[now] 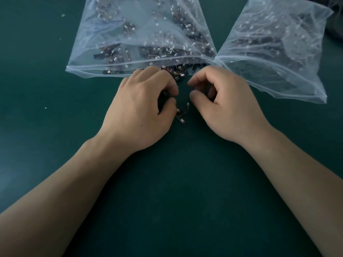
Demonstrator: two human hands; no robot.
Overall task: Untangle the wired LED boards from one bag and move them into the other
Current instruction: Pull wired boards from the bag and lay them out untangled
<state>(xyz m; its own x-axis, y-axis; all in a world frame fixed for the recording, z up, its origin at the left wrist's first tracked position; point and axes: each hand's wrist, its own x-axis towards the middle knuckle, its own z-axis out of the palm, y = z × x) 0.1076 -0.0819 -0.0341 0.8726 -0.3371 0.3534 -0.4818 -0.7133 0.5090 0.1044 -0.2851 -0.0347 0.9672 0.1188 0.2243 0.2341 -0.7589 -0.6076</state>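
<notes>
A tangled clump of wired LED boards lies just outside the mouth of the left bag on the green surface, held in the curled grip of the left hand; the right hand hovers just beside it, knuckles up, thumb and forefinger narrowly apart and empty, near the right bag

A person's bare left hand and bare right hand, forearms uncovered; a small dark mole marks the left.
</notes>
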